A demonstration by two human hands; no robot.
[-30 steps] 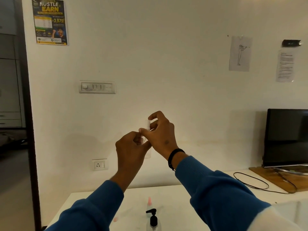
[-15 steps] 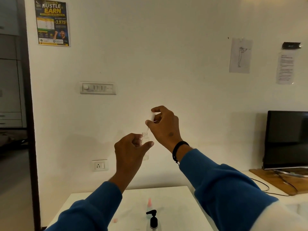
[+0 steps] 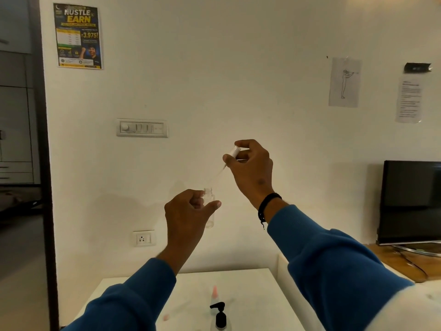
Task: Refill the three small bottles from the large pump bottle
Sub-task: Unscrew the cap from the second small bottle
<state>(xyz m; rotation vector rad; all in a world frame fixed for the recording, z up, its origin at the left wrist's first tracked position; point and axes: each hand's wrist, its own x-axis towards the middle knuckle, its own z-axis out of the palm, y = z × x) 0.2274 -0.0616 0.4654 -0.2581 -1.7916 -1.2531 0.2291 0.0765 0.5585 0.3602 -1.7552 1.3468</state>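
My left hand (image 3: 188, 211) grips a small clear bottle (image 3: 210, 211) upright at chest height, its threaded neck uncapped. Above and to the right, my right hand (image 3: 250, 168) pinches the bottle's white spray cap (image 3: 233, 152); its thin dip tube (image 3: 216, 174) slants down, its tip just above the open neck. On the white table (image 3: 250, 297) below stands the large pump bottle (image 3: 220, 317) with a black pump head. Just behind it is a small bottle with a pink tip (image 3: 214, 298). A pinkish object (image 3: 165, 317) lies to the left, too blurred to identify.
A black monitor (image 3: 410, 201) stands on a wooden board (image 3: 393, 263) at the right with a cable. A white wall with a switch panel (image 3: 142, 128) and a socket (image 3: 142, 238) faces me. A dark doorway opens at the left.
My right hand has unscrewed the spray cap and lifted it up and to the right, drawing the dip tube out of the bottle. My left hand has lowered the bottle slightly.
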